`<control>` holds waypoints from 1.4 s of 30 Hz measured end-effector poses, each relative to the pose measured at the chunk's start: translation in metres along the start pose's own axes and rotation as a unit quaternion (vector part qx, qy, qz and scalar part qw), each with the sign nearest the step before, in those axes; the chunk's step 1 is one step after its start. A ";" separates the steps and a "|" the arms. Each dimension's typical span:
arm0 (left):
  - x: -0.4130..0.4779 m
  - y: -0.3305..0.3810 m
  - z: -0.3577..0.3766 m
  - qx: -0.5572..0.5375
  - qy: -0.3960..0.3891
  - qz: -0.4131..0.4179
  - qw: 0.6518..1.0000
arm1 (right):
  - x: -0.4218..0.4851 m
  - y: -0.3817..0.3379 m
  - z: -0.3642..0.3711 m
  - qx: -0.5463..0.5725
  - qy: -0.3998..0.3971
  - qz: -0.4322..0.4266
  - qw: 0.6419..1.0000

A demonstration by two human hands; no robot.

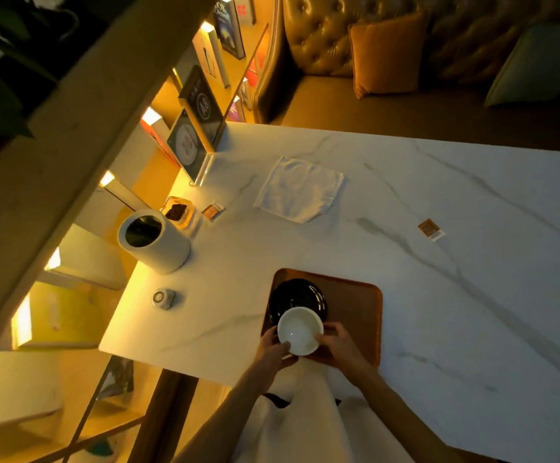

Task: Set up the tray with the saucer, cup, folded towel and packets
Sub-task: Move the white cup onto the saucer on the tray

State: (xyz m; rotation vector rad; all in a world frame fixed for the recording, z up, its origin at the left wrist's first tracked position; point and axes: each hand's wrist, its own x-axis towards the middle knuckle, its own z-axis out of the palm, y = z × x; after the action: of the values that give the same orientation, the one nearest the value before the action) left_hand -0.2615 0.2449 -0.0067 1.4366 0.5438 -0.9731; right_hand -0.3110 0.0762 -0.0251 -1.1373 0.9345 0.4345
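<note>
Grips white cup (300, 330) in left hand (273, 354) and right hand (337, 342) over near-left part of tray (355, 305), overlapping near rim of black saucer (297, 297) sitting in tray, towel (300, 188) and packets (431, 228) well beyond tray, risks clipping saucer rim or seating off-centre and tipping if lowered crooked.

We are looking down on a white, grey-veined marble table (438, 228) that is stretching from the near left to the far right, with a tufted brown leather sofa (322, 35) sitting beyond its far edge and carrying an orange cushion (385, 51) and a pale green cushion (539, 58). On the left, a slanted wooden beam (71, 145) is crossing in front of shelves where books (228, 25) are standing and small lights (106, 178) are glowing warm yellow. A sign stand (201, 118) is standing at the table's far left corner, and a white cylinder (153, 242) is resting nearer along the left edge.
</note>
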 end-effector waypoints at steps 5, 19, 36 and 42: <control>-0.002 0.013 -0.029 0.032 -0.050 -0.010 0.998 | -0.009 0.006 0.026 -0.024 0.000 -0.015 1.000; 0.012 0.032 -0.026 0.115 -0.074 -0.006 0.991 | -0.010 0.010 0.039 -0.034 0.035 -0.020 0.999; 0.062 0.052 0.000 0.170 -0.009 -0.040 0.985 | 0.032 -0.019 0.028 -0.082 0.050 -0.015 0.995; 0.072 0.047 0.001 0.177 -0.013 -0.040 0.983 | 0.040 -0.017 0.027 -0.100 0.044 -0.016 0.994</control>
State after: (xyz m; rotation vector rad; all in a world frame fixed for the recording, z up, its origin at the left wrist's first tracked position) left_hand -0.1849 0.2212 -0.0384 1.7241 0.4258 -1.1933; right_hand -0.2651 0.0874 -0.0443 -1.3600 0.9634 0.4624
